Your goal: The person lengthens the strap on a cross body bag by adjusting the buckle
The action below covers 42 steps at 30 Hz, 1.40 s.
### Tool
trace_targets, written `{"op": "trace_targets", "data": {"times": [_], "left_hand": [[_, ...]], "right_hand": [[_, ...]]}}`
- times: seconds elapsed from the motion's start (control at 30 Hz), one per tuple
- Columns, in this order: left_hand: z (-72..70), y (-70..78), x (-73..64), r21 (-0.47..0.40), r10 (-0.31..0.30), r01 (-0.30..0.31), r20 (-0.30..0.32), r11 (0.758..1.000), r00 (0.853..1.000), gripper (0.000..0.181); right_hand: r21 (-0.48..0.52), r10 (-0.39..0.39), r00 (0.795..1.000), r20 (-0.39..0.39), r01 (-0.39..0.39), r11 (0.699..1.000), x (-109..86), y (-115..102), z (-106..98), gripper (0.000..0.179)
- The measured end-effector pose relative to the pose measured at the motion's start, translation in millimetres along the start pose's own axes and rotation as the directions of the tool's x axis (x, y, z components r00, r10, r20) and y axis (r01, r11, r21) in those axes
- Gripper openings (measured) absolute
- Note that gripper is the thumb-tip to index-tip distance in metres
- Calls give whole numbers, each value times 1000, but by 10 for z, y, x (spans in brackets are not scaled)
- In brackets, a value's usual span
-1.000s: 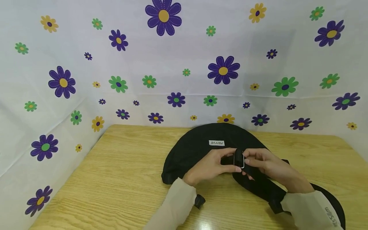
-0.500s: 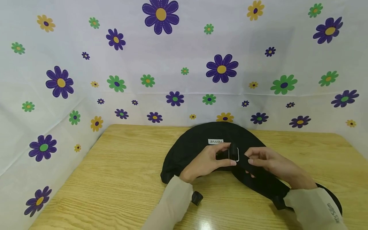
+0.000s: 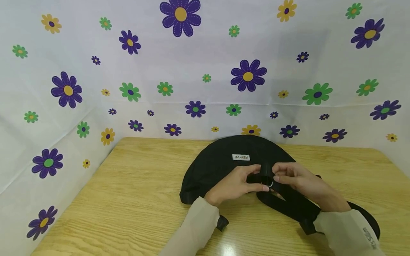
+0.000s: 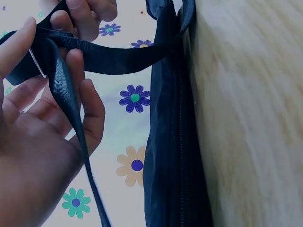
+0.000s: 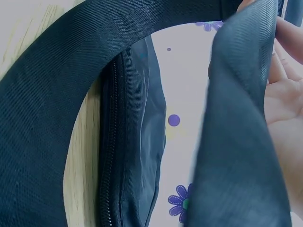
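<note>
Metal buckle [image 3: 269, 184] mostly hidden by the black strap [image 3: 266, 172] in the head view, right sleeve [image 3: 347, 229] cut off below

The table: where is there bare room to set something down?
Widest: the table between the flowered cloth and left sleeve. Another patch: right of the bag, beyond the right hand. Crowded: the middle, with bag, strap and left hand.

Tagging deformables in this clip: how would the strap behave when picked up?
The strap would probably flop, as it twists and bends into curves. Being a flat band, it seems unlikely to roll. Its ribbed weave may resist slipping.
</note>
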<state>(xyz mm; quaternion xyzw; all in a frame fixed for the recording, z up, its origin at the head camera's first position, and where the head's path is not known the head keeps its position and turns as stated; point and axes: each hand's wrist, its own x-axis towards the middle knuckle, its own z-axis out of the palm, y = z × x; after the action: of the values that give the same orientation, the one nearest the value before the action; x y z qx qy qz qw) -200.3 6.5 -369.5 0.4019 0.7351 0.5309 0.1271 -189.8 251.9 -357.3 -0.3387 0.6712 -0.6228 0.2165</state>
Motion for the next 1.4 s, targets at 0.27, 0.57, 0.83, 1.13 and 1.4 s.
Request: {"op": "trace_targets", "data": {"times": [0.27,0.57,0.83,1.13,1.4], "left_hand": [[-103,50,-22,74,-89,95,-84,993,992,60],[-170,73,-56,75,-110,120,-125,990,986,65],[-2,5,-2,41,-39,41,-46,998,998,37],[15,18,18,85,23,-21,-24,996,999,25],[-156,103,-47,93,-77,88,-115,992,990,56]], "right_hand": [[-28,75,996,-55,-76,997,-48,-15,-38,17],[-33,63,997,-52,-65,997,-61,-19,-57,17],[-36,-21,1000,-22,20,999,-27,-4,-31,24],[-36,-18,1000,-20,17,999,-27,13,-34,27],[-30,31,997,-69,-33,999,-73,24,-76,26]]}}
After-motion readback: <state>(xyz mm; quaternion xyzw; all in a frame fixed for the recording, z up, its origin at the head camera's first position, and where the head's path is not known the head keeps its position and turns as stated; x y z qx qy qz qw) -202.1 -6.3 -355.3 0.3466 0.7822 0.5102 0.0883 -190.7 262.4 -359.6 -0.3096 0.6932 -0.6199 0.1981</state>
